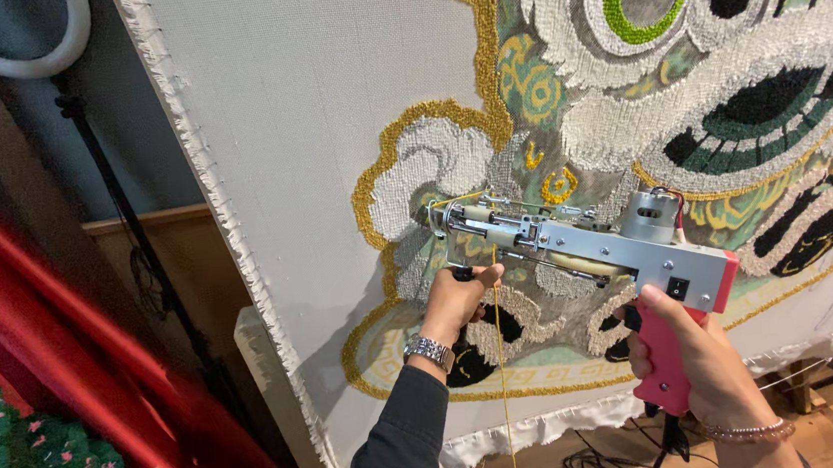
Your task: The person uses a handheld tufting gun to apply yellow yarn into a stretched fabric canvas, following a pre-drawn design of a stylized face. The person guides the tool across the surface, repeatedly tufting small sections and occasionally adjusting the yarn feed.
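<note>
Yarn [501, 357], a single yellow strand, rises from the floor at 6 o'clock to the nose of a tufting gun [578, 240] held near the frame's centre, its needle end pressed to the stretched backing cloth [326, 121] at about 9 o'clock of the tool. Working this well, I judge, calls for keeping the gun's foot flat and firm against the cloth, moving along the gold outline without lifting, and letting the strand feed slack so it does not snag on the wrist. The left hand [458, 301] is closed around the black front handle below the needle mechanism, a metal watch [429, 350] on its wrist and a dark sleeve behind. The right hand [703, 354] is wrapped tight on the pink pistol grip [664, 368] at 4 o'clock, a beaded bracelet at the wrist; whether a finger is on the trigger I cannot tell. Around the gun spreads a partly tufted design in white, gold, green and black loops. Red fabric [32, 318] hangs at 8 o'clock, and dark cables [597, 464] lie on the wooden floor at 6 o'clock.
</note>
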